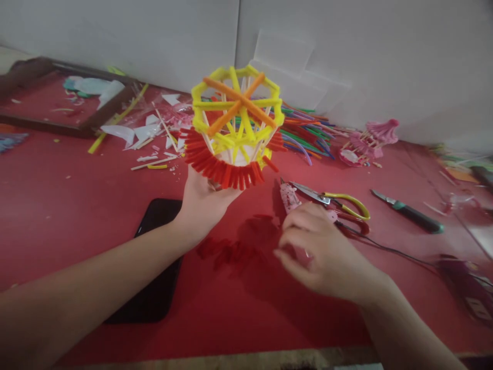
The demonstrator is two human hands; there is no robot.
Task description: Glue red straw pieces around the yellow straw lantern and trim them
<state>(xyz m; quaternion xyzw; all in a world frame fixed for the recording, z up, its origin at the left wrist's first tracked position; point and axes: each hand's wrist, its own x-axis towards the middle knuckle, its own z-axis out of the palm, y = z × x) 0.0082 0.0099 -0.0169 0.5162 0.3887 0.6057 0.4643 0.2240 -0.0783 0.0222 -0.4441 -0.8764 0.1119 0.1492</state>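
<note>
My left hand (206, 203) is closed around the base of a pipe-cleaner model (239, 123) and holds it up above the table. The model has a yellow wheel-like ring with orange and yellow spokes, thin wooden sticks below it, and a fringe of short red pieces around the lower rim. My right hand (319, 246) is over a pink glue gun (289, 198), fingers loosely curved and thumb apart. It covers much of the glue gun, and I see no firm grip. Short red pipe-cleaner pieces (231, 252) lie on the table between my hands.
Scissors (339, 200) and a green-handled knife (412, 213) lie right. A black phone (154, 277) is under my left forearm. Behind are pipe cleaners (308, 133), scraps (150, 133), a brown frame (46, 123) and a pink model (370, 141). The glue gun's cord (389, 249) runs right.
</note>
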